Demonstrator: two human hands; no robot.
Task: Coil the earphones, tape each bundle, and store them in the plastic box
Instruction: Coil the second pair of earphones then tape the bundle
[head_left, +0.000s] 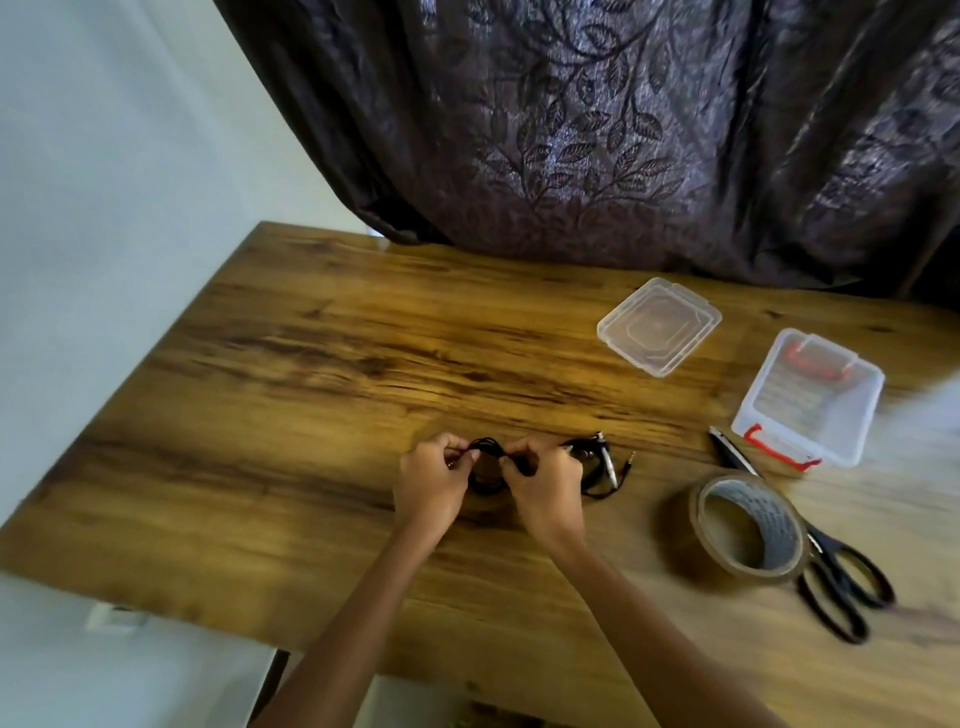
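Note:
A black earphone coil (485, 448) is held between both hands just above the wooden table (322, 364). My left hand (431, 480) pinches its left side and my right hand (545, 488) pinches its right side. A second black earphone bundle (600, 467) with a metal plug lies on the table just right of my right hand. A roll of brown tape (748, 527) stands at the right. The clear plastic box (808, 397) with red latches sits open at the far right, and its clear lid (658, 325) lies apart, further back.
Black-handled scissors (831, 566) lie just right of the tape roll, blades pointing toward the box. A dark patterned curtain (597, 130) hangs behind the table. The table's left edge runs diagonally, with a pale wall beyond it.

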